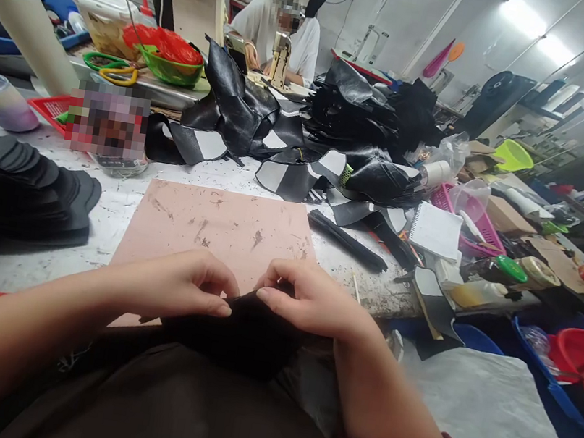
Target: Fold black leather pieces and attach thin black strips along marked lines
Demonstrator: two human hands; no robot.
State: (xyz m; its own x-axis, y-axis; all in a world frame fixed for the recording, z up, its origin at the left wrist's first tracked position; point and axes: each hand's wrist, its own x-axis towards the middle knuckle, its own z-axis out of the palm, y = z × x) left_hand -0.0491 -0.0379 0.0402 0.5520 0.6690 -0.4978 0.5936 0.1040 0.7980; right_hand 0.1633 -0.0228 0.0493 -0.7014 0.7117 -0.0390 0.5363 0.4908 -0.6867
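A black piece of leather-like material hangs over the near edge of the table, close to my body. My left hand pinches its upper edge between thumb and curled fingers. Just to the right, my right hand grips the same edge, thumb on top. Behind both hands lies a pink work board with dark smears. The lower part of the black piece merges with my dark apron, so its full outline is hidden.
A stack of black cut pieces stands at left. Black leather parts heap up at the back, near a person at a sewing machine. Scissors, a tumbler, a notebook and a pink basket are around the table.
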